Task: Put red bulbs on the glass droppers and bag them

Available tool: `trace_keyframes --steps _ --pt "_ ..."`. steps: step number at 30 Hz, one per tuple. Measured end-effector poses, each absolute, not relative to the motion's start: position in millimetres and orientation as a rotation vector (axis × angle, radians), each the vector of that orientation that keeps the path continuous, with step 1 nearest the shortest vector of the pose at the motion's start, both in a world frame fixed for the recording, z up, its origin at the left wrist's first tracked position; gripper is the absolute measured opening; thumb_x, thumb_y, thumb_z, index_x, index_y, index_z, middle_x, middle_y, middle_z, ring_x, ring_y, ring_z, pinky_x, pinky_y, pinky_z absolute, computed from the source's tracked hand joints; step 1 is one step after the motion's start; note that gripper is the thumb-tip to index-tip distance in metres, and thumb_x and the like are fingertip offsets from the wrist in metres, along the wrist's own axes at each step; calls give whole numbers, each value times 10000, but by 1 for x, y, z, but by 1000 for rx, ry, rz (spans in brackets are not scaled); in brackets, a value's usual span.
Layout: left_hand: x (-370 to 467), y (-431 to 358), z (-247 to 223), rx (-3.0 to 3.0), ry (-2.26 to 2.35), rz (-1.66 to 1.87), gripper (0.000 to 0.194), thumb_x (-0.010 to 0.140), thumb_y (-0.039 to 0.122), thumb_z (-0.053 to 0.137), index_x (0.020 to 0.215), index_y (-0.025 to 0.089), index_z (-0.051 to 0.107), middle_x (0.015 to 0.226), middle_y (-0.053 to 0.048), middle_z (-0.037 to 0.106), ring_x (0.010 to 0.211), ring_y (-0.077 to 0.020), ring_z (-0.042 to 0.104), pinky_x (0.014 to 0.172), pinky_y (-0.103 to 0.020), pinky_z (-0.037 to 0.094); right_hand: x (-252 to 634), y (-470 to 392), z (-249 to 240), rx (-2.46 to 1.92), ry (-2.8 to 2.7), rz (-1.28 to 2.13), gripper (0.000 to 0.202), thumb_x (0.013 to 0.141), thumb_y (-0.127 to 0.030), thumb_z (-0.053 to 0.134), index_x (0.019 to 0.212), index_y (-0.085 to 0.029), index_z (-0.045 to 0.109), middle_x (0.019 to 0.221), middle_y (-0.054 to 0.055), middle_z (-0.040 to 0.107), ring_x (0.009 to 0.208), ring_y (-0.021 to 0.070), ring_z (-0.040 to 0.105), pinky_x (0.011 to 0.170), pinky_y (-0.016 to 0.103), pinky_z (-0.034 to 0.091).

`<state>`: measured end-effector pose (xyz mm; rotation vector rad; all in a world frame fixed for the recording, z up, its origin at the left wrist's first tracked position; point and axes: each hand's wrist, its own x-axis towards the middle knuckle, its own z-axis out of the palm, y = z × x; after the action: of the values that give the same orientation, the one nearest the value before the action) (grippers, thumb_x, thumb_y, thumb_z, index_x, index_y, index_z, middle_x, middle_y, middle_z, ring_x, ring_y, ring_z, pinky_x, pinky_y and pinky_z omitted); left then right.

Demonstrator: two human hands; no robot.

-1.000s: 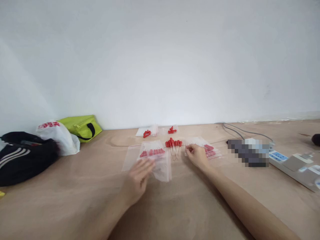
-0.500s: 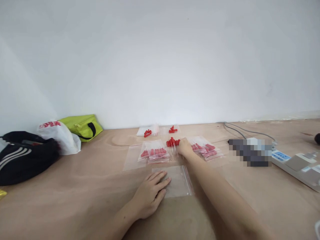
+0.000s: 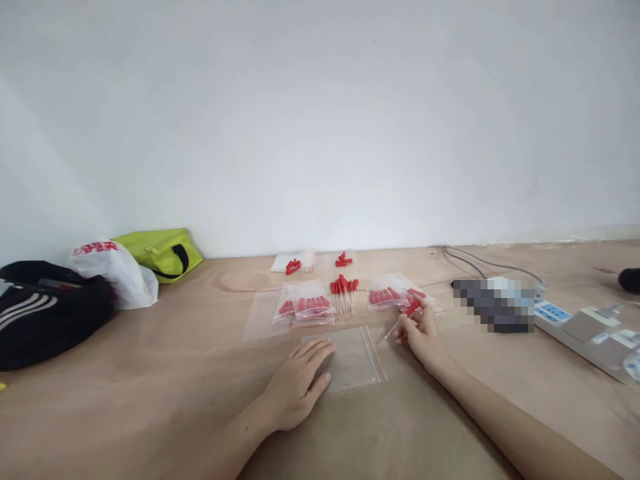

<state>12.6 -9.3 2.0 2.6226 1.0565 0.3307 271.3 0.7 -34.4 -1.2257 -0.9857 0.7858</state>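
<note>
My left hand (image 3: 300, 383) lies with fingers stretched out over the left edge of a flat transparent zip bag (image 3: 353, 360), whose red-striped seal points right. Between the fingertips of my right hand (image 3: 423, 333) is a dropper (image 3: 413, 307) with a red rubber bulb, its thin clear tube slanting down towards the bag's seal. Beyond the bag, a fan of loose droppers (image 3: 343, 287) rests with the bulbs facing the wall. Filled zip bags of droppers lie on the left (image 3: 310, 305) and on the right (image 3: 385, 295), the latter group partly behind my right hand.
Small red bulbs lie on plastic bags in two groups (image 3: 293, 267) (image 3: 343, 259) near the wall. At left are a black bag (image 3: 55, 323), a white plastic bag (image 3: 113, 270) and a lime-green bag (image 3: 160, 250). A power strip (image 3: 575, 327) and a blurred-out object (image 3: 493, 303) occupy the right.
My right hand has come back from the loose droppers, moving right and nearer, with one dropper in its fingers. My left hand stays on the zip bag.
</note>
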Motion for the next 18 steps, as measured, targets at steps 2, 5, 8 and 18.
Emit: trace_keyframes --steps 2,5,8,18 --pt "11 -8 -1 2630 1038 348 362 865 231 363 1222 219 422 1317 -48 424 1214 -216 354 992 -433 311 266 -1 -32 -1200 -995 797 642 703 -388 526 1239 -214 218 612 -70 465 446 121 518 402 247 443" --pt "10 -8 -4 2643 1029 346 337 858 239 388 1190 231 449 1323 -47 414 1214 -225 352 990 -438 310 259 -2 -30 -1182 -1014 810 646 707 -416 539 1238 -235 219 645 -68 457 459 117 527 412 252 453" --pt "11 -10 -3 2628 1047 367 321 853 256 402 1166 236 468 1373 -58 329 1200 -239 365 973 -443 327 255 -5 -31 -1151 -998 875 637 705 -441 558 1214 -252 226 660 -69 463 489 127 549 447 273 474" --pt "11 -9 4 2456 1080 487 335 811 266 472 1143 219 481 1214 -67 492 1121 -227 445 946 -393 374 271 -4 -28 -1108 -1030 1157 363 605 -422 673 822 -196 489 703 -21 553 541 103 539 551 258 460"
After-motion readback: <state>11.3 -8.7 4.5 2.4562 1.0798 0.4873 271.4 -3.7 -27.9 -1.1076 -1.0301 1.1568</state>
